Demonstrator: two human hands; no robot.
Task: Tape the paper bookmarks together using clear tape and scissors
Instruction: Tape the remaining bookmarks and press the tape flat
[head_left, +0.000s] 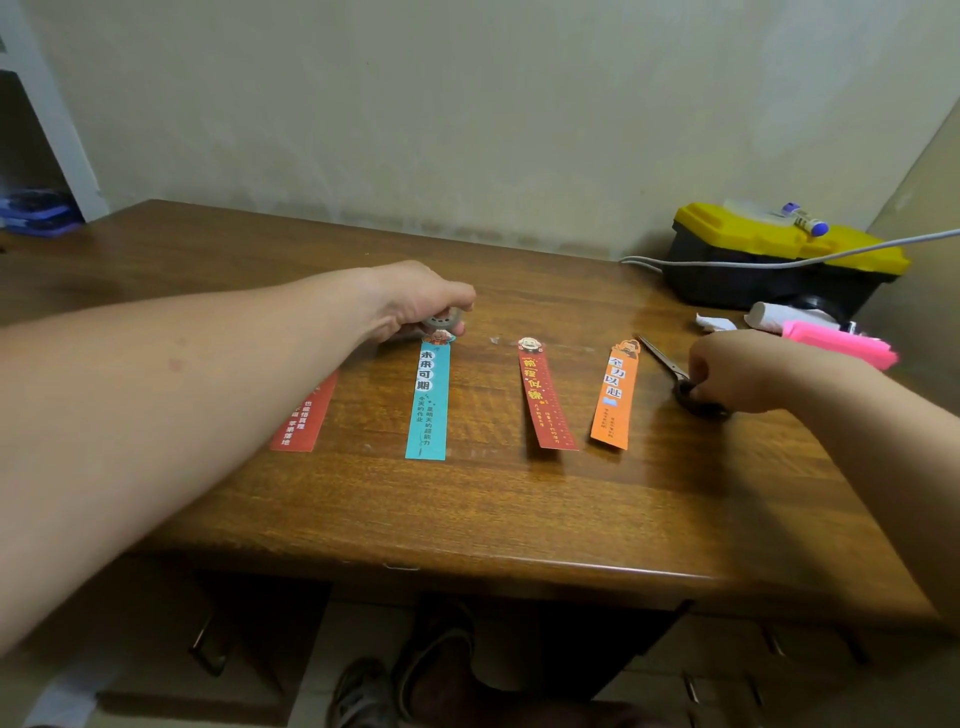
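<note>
The teal bookmark (428, 400) lay on the counter (467, 514). Left of it was a red bookmark (304, 421) (half under the arm); right of it were a second red bookmark (545, 400) and an orange bookmark (615, 400), all apart. At the teal bookmark's far end the left hand (415, 301) held the tape (442, 318), fingers curled round the roll. Well right of the teal bookmark, the right hand (737, 371) gripped the scissors (667, 361) by the handles. Nothing looked joined yet, so I judge the tools were only being taken up. The next move calls for pulling a strip, cutting it, and bringing two bookmarks edge to edge.
</note>
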